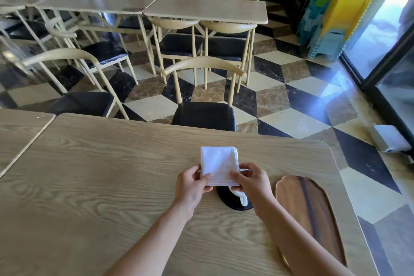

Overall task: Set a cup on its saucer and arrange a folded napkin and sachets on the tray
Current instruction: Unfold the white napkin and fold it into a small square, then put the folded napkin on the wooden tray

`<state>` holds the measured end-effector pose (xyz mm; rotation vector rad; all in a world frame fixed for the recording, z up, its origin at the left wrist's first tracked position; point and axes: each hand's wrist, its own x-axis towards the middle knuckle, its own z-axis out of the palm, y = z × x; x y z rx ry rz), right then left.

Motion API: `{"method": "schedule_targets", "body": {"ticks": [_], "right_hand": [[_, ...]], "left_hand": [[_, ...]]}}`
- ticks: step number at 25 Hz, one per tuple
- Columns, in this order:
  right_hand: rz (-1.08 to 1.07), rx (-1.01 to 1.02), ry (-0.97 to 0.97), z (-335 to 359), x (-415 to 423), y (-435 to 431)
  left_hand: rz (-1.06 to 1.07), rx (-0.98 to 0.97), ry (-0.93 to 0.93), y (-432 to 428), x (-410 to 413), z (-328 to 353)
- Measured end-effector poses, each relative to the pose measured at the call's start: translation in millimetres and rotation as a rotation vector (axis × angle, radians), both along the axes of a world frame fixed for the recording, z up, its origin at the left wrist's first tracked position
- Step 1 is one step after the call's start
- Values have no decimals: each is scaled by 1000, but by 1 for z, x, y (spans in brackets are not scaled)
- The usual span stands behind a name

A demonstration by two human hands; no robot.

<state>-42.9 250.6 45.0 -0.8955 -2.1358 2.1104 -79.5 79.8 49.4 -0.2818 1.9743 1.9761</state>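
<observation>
Pale wood-grain table [89,186] fills the foreground of a café room with a checkered floor. A white folded napkin [218,163], nearly square, runs slightly longer away from the person, its stacked layers showing along the right edge. The left hand [192,186] pinches its near left corner and the right hand [253,182] its near right. A black saucer [226,199] lies under the napkin's near edge, and a wooden tray [298,204] sits just to the right.
</observation>
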Motion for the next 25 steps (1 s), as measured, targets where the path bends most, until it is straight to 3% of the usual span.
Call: {"method": "schedule_targets", "body": {"ticks": [8, 17, 25], "right_hand": [[-145, 20, 16, -5, 52, 60], [-275, 163, -93, -25, 106, 137], [-260, 333, -292, -55, 123, 182]], "left_hand": [[-204, 1, 6, 65, 27, -1], [-331, -162, 12, 156, 63, -28], [-467, -578, 155, 210, 76, -55]]}}
